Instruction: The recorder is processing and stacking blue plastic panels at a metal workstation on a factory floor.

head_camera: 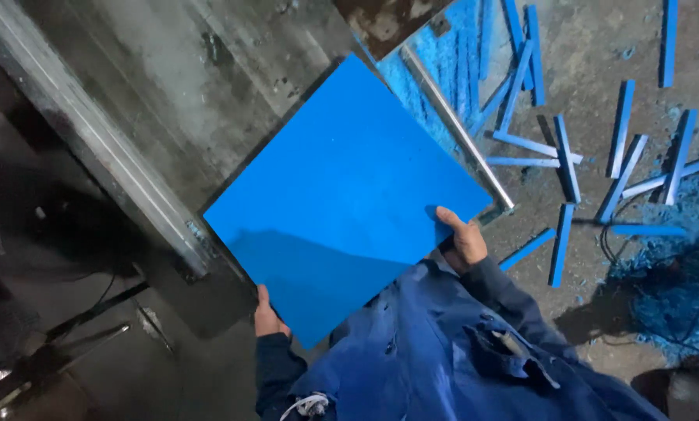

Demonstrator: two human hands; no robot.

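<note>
Head view: one blue square sheet (341, 195), turned like a diamond, one corner pointing far, lies on the grey metal surface (178, 70) at centre. Two hands: left hand (268, 316) pinches the near-left edge, grip closed on it; right hand (462, 238) clamps the right corner, thumb on top. Over a dozen blue strips (621, 129) scatter right across the floor (599, 47).

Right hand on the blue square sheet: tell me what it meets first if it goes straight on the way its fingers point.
Right hand points up-left across the flat blue square sheet; past its far edge, likely the grey metal machine table, though depth is unclear.
</note>
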